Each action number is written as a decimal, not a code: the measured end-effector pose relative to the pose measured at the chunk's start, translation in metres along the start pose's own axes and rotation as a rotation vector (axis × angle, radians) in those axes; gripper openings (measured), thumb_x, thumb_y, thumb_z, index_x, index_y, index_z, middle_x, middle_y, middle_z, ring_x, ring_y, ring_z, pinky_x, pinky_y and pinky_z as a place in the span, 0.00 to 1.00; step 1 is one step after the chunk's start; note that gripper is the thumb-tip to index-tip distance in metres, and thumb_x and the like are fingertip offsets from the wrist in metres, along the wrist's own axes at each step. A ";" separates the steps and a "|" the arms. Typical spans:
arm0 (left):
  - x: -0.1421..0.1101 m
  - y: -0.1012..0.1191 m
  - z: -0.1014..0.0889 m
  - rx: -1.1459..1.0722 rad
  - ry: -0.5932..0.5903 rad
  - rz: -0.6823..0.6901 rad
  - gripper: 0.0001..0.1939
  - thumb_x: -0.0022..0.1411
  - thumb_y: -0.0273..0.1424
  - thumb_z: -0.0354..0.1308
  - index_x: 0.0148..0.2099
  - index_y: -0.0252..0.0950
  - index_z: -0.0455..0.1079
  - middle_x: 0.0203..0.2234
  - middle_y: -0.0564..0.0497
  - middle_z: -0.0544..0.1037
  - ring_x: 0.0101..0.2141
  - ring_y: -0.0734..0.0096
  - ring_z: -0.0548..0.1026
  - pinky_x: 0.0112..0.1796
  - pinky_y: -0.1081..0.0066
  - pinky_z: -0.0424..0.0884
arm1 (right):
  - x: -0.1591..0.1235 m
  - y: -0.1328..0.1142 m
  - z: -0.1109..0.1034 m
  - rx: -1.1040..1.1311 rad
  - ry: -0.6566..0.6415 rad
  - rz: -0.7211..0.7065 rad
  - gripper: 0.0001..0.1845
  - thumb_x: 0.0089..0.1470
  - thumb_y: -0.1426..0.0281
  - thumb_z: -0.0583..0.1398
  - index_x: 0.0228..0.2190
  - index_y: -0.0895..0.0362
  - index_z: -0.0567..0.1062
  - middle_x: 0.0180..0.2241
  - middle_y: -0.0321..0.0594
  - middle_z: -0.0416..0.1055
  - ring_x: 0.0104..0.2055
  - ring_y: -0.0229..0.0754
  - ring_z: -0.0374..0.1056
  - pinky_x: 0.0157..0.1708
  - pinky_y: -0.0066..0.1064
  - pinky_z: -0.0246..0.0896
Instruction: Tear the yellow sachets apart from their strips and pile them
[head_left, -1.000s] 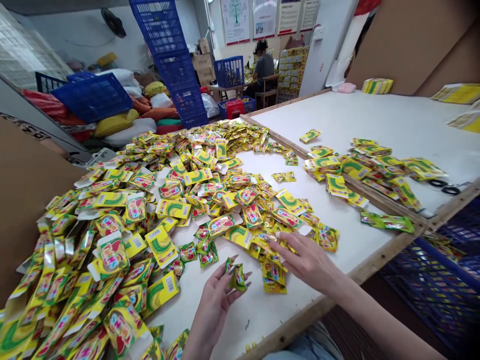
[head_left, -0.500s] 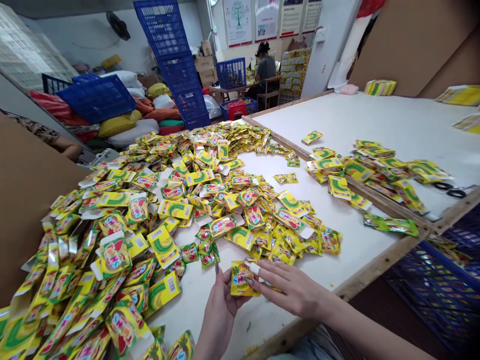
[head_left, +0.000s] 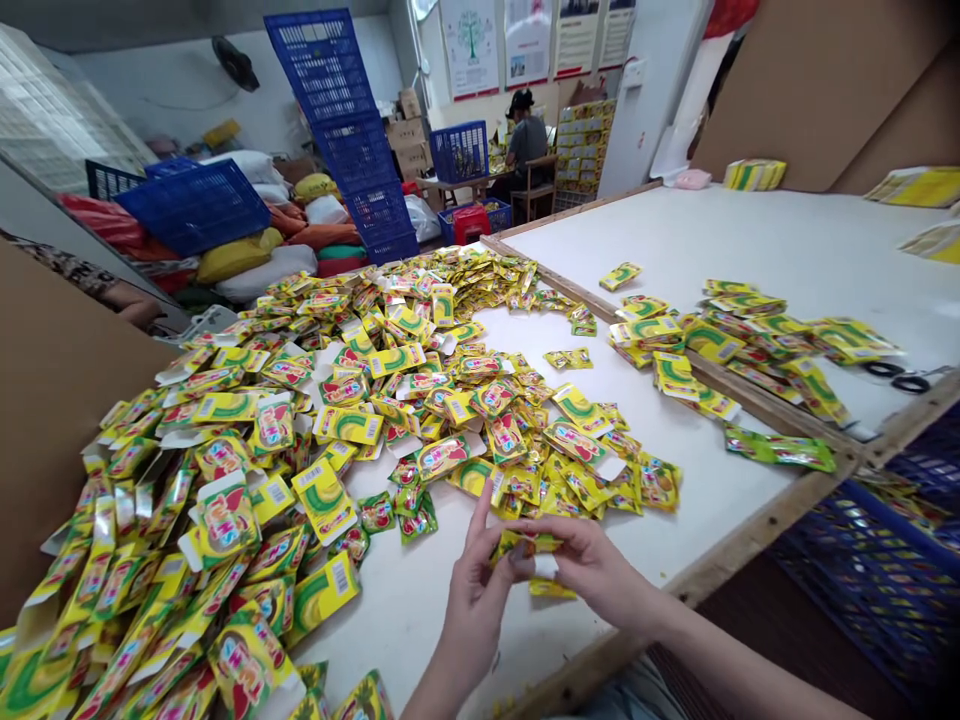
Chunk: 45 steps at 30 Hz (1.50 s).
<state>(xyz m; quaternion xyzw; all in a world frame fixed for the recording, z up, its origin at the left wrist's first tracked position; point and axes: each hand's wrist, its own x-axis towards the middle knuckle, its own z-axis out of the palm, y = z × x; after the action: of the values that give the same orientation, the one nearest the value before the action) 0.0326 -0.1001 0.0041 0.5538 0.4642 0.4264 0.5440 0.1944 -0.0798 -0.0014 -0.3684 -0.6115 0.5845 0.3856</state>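
Note:
Near the front edge of the table, my left hand (head_left: 474, 595) and my right hand (head_left: 604, 575) meet around yellow candy sachets (head_left: 552, 589). My left thumb and fingers pinch them from the left, its index finger pointing up and away. Fingers of my right hand close on them from the right; one finger has a white wrap. Much of the sachets is hidden behind the fingers. Just beyond lies a pile of loose yellow sachets (head_left: 559, 497), with green sachets (head_left: 416, 518) to the left. Yellow-green small cartons (head_left: 326, 495), some with open flaps, are heaped on the left.
A wooden strip (head_left: 577, 285) divides the white table (head_left: 600, 225). More cartons (head_left: 712, 340) and black-handled scissors (head_left: 911, 384) lie to the right. Blue crates (head_left: 847, 570) stand below the right edge, others stacked (head_left: 352, 150) behind. A person (head_left: 529, 140) sits at the back.
My hands have come together around the sachets. The sachet front that faced up is now turned and mostly covered by fingers. My left hand has shifted right.

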 end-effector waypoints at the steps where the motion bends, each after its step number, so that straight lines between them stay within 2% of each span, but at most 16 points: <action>1: 0.010 0.002 -0.003 0.066 -0.017 -0.008 0.18 0.63 0.38 0.43 0.50 0.40 0.67 0.61 0.46 0.54 0.53 0.58 0.63 0.47 0.63 0.66 | 0.002 0.006 -0.001 0.051 0.096 -0.006 0.16 0.49 0.71 0.56 0.41 0.54 0.73 0.41 0.41 0.73 0.43 0.44 0.69 0.43 0.37 0.65; 3: 0.036 0.006 -0.017 0.283 -0.009 -0.002 0.21 0.64 0.38 0.37 0.52 0.40 0.65 0.53 0.44 0.67 0.50 0.59 0.67 0.46 0.61 0.66 | 0.002 0.016 -0.006 0.027 0.260 -0.034 0.15 0.47 0.71 0.57 0.39 0.55 0.73 0.39 0.41 0.74 0.40 0.43 0.71 0.40 0.36 0.67; 5: 0.067 0.009 -0.036 0.547 0.133 0.079 0.15 0.60 0.37 0.48 0.47 0.40 0.68 0.47 0.44 0.72 0.50 0.56 0.65 0.51 0.58 0.58 | -0.001 0.021 -0.014 -0.115 0.346 -0.068 0.15 0.46 0.73 0.56 0.39 0.56 0.73 0.38 0.42 0.75 0.38 0.43 0.71 0.38 0.36 0.68; 7: 0.095 0.010 -0.056 0.620 0.196 0.086 0.13 0.53 0.34 0.57 0.42 0.38 0.69 0.43 0.42 0.71 0.52 0.49 0.60 0.53 0.53 0.49 | -0.006 0.019 -0.020 -0.273 0.338 -0.093 0.17 0.46 0.75 0.54 0.39 0.57 0.73 0.37 0.43 0.75 0.38 0.44 0.72 0.37 0.36 0.68; 11: 0.121 0.007 -0.076 0.687 0.212 0.066 0.15 0.36 0.27 0.66 0.28 0.39 0.66 0.31 0.45 0.71 0.49 0.42 0.61 0.50 0.52 0.52 | -0.016 0.015 -0.024 -0.496 0.267 -0.107 0.22 0.44 0.80 0.51 0.41 0.57 0.72 0.38 0.43 0.75 0.38 0.44 0.71 0.37 0.35 0.67; 14: 0.112 0.007 -0.079 0.693 0.199 0.057 0.14 0.36 0.26 0.64 0.25 0.39 0.61 0.30 0.47 0.70 0.46 0.45 0.64 0.46 0.55 0.57 | -0.017 0.018 -0.026 -0.493 0.309 -0.081 0.22 0.44 0.80 0.51 0.42 0.56 0.70 0.37 0.41 0.74 0.36 0.43 0.70 0.35 0.34 0.67; 18: 0.074 0.011 -0.072 0.586 0.121 0.023 0.08 0.46 0.29 0.58 0.30 0.39 0.62 0.34 0.48 0.73 0.40 0.59 0.71 0.40 0.64 0.65 | -0.007 0.013 -0.030 -0.227 0.339 -0.082 0.17 0.47 0.76 0.53 0.41 0.55 0.69 0.38 0.41 0.72 0.32 0.40 0.70 0.26 0.29 0.68; 21: 0.038 0.012 -0.053 0.184 0.003 -0.185 0.08 0.52 0.32 0.55 0.36 0.36 0.65 0.33 0.46 0.76 0.34 0.63 0.74 0.37 0.67 0.68 | 0.006 -0.010 -0.025 -0.022 0.295 -0.116 0.14 0.49 0.73 0.55 0.40 0.55 0.68 0.35 0.40 0.71 0.29 0.38 0.69 0.21 0.25 0.66; 23: 0.018 0.012 -0.038 -0.098 -0.081 -0.319 0.10 0.51 0.35 0.57 0.35 0.33 0.67 0.27 0.45 0.77 0.31 0.62 0.75 0.34 0.66 0.70 | 0.016 -0.028 -0.018 0.035 0.237 -0.177 0.13 0.50 0.73 0.55 0.40 0.55 0.67 0.34 0.39 0.71 0.30 0.37 0.70 0.24 0.25 0.67; 26: -0.002 0.016 -0.020 -0.286 -0.134 -0.389 0.14 0.49 0.38 0.60 0.33 0.33 0.67 0.20 0.49 0.75 0.24 0.65 0.74 0.28 0.67 0.70 | 0.028 -0.046 -0.009 -0.072 0.109 -0.306 0.13 0.51 0.75 0.54 0.40 0.55 0.67 0.37 0.41 0.69 0.37 0.38 0.68 0.33 0.28 0.67; 30: -0.009 0.025 -0.014 -0.137 -0.085 -0.361 0.10 0.47 0.31 0.63 0.29 0.34 0.65 0.18 0.54 0.70 0.21 0.73 0.69 0.24 0.74 0.67 | 0.031 -0.055 -0.007 -0.414 -0.125 -0.410 0.16 0.49 0.82 0.53 0.40 0.56 0.70 0.38 0.42 0.67 0.42 0.39 0.64 0.42 0.31 0.62; 33: -0.009 0.027 -0.013 -0.030 -0.156 -0.340 0.06 0.48 0.27 0.60 0.29 0.35 0.64 0.17 0.57 0.68 0.20 0.76 0.67 0.23 0.76 0.65 | 0.025 -0.064 -0.009 -0.664 -0.320 -0.322 0.18 0.50 0.83 0.51 0.40 0.55 0.70 0.38 0.41 0.65 0.39 0.37 0.65 0.39 0.27 0.61; 36: -0.009 0.019 -0.010 -0.010 -0.220 -0.337 0.05 0.49 0.25 0.58 0.31 0.35 0.65 0.19 0.57 0.68 0.21 0.76 0.67 0.23 0.76 0.65 | 0.017 -0.074 -0.010 -0.846 -0.431 -0.227 0.17 0.50 0.82 0.52 0.38 0.55 0.71 0.37 0.40 0.66 0.35 0.36 0.66 0.35 0.26 0.61; 39: -0.009 0.010 -0.008 0.007 -0.205 -0.362 0.04 0.49 0.24 0.56 0.30 0.34 0.64 0.20 0.56 0.69 0.22 0.75 0.67 0.24 0.76 0.66 | 0.013 -0.076 -0.012 -0.779 -0.442 -0.177 0.17 0.48 0.81 0.55 0.40 0.55 0.70 0.36 0.39 0.67 0.38 0.38 0.66 0.37 0.26 0.60; 41: -0.010 0.008 -0.009 0.010 -0.211 -0.369 0.02 0.50 0.24 0.56 0.29 0.34 0.64 0.20 0.55 0.69 0.22 0.75 0.66 0.24 0.76 0.66 | 0.012 -0.071 -0.015 -0.660 -0.373 -0.133 0.20 0.46 0.81 0.57 0.43 0.55 0.67 0.34 0.37 0.68 0.35 0.37 0.66 0.35 0.25 0.61; 45: -0.015 0.012 -0.010 -0.004 -0.232 -0.346 0.07 0.49 0.24 0.58 0.34 0.34 0.67 0.22 0.56 0.69 0.24 0.76 0.66 0.27 0.77 0.65 | 0.008 -0.052 -0.017 -0.542 -0.247 -0.193 0.14 0.45 0.84 0.54 0.33 0.58 0.71 0.31 0.37 0.68 0.32 0.35 0.65 0.32 0.24 0.60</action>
<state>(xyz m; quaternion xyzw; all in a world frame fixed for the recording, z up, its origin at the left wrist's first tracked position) 0.0201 -0.1122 0.0168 0.5103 0.4857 0.2609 0.6600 0.2060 -0.0675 0.0507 -0.3243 -0.8194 0.4012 0.2498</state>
